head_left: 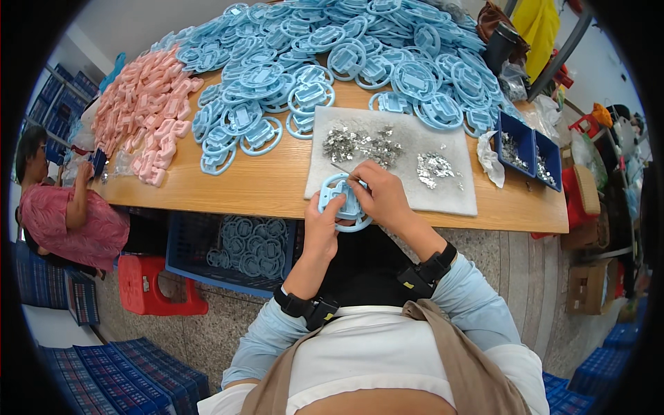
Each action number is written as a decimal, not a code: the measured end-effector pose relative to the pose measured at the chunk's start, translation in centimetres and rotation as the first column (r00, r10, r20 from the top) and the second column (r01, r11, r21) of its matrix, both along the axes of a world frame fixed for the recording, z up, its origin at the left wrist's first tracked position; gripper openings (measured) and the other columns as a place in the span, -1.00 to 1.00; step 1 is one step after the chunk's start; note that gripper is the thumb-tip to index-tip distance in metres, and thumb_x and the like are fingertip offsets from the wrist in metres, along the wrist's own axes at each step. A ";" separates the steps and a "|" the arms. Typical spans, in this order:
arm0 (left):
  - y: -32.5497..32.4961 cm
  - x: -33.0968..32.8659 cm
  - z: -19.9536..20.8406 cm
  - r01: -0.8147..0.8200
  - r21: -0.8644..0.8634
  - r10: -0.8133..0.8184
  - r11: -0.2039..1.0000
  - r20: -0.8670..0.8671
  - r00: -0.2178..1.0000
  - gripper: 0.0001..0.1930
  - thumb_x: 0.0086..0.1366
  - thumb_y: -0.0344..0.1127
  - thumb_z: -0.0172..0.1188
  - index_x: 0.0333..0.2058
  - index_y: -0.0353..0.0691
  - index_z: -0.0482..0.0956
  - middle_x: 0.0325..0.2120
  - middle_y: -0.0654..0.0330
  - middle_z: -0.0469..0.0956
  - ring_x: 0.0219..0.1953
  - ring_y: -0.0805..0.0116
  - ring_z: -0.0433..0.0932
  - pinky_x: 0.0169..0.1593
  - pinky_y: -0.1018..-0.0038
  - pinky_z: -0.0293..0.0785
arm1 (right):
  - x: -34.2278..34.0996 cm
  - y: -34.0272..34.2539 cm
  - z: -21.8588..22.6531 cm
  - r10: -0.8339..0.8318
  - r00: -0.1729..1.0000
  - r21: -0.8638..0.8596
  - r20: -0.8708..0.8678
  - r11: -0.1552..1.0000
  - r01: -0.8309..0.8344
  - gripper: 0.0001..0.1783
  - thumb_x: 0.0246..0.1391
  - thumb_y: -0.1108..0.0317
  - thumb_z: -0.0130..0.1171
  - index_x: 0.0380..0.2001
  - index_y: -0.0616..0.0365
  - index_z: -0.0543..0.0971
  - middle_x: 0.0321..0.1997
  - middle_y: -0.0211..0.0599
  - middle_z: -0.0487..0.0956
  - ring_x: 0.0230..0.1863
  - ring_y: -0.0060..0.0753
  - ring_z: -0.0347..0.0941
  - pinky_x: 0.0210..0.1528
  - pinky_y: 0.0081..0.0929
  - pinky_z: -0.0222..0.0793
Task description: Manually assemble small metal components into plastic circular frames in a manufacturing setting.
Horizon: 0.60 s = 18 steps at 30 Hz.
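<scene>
My left hand [322,227] is closed around a light blue plastic steering-wheel-shaped part [351,206], with the thumb lying over its inner side. The part is held just off the table's near edge. Above it, my right hand [384,196] pinches a thin metal tool [339,168] that looks like tweezers; its fingers touch or nearly touch the part's upper edge. Ahead of both hands, a whitish mat [401,194] bears heaps of small shiny metal pieces [361,145] and a looser scatter of similar metal pieces [436,170]. Whether the tool grips a piece is too small to tell.
A big pile of light blue parts [415,79] covers the table's far side, pink parts [142,114] its left. Blue bins [515,142] of metal pieces stand right, beside a crumpled tissue [490,160]. Below sit a blue crate [187,252] and red stool [149,287]. Another person [76,207] is left.
</scene>
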<state>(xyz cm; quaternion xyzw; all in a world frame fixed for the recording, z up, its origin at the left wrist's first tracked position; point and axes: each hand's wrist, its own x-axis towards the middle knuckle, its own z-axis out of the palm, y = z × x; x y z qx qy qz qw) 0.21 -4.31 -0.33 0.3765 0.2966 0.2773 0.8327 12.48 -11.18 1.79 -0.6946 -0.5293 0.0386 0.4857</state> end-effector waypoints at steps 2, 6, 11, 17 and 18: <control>0.0 0.0 0.0 0.000 -0.001 0.000 1.000 -0.002 1.000 -0.69 0.14 -0.41 0.14 -0.14 -0.29 0.34 -0.34 0.18 0.47 -0.38 0.43 0.55 -0.41 0.51 0.57 | 0.0 0.0 0.0 0.000 1.000 -0.003 0.016 1.000 0.001 -0.94 -0.07 0.43 0.13 -0.48 0.17 0.49 -0.42 -0.26 0.47 -0.46 -0.14 0.44 -0.45 -0.36 0.34; -0.1 -0.1 0.1 -0.011 0.001 0.011 1.000 -0.010 1.000 -0.70 0.13 -0.41 0.14 -0.14 -0.29 0.35 -0.34 0.18 0.48 -0.38 0.43 0.55 -0.42 0.51 0.56 | -0.1 0.0 0.1 0.007 1.000 -0.012 0.025 1.000 -0.006 -0.94 -0.08 0.46 0.14 -0.47 0.20 0.50 -0.43 -0.26 0.48 -0.50 -0.22 0.43 -0.49 -0.44 0.31; -0.1 -0.1 0.0 -0.019 -0.009 0.018 1.000 -0.010 1.000 -0.68 0.13 -0.40 0.14 -0.13 -0.29 0.35 -0.35 0.20 0.48 -0.39 0.45 0.54 -0.45 0.53 0.56 | -0.2 0.1 -0.1 -0.021 0.989 -0.034 0.144 0.999 0.026 -0.94 -0.09 0.44 0.15 -0.47 0.15 0.51 -0.41 -0.30 0.48 -0.51 -0.19 0.44 -0.50 -0.42 0.33; 0.0 -0.2 0.0 0.012 -0.017 -0.012 1.000 -0.010 1.000 -0.70 0.15 -0.38 0.13 -0.13 -0.27 0.36 -0.34 0.22 0.48 -0.38 0.48 0.53 -0.45 0.53 0.55 | -0.8 0.0 -0.4 -0.042 0.927 -0.047 0.371 0.997 0.064 -0.92 -0.12 0.41 0.16 -0.45 0.08 0.52 -0.39 -0.39 0.46 -0.55 -0.25 0.45 -0.54 -0.40 0.37; 0.0 -0.3 0.1 0.018 -0.036 -0.018 0.999 -0.004 1.000 -0.70 0.15 -0.38 0.12 -0.13 -0.27 0.36 -0.33 0.22 0.47 -0.37 0.48 0.53 -0.45 0.53 0.55 | -0.9 -0.1 -0.3 -0.033 0.916 -0.082 0.400 0.994 0.071 -0.89 -0.12 0.40 0.16 -0.43 0.07 0.53 -0.38 -0.39 0.46 -0.55 -0.26 0.45 -0.54 -0.41 0.37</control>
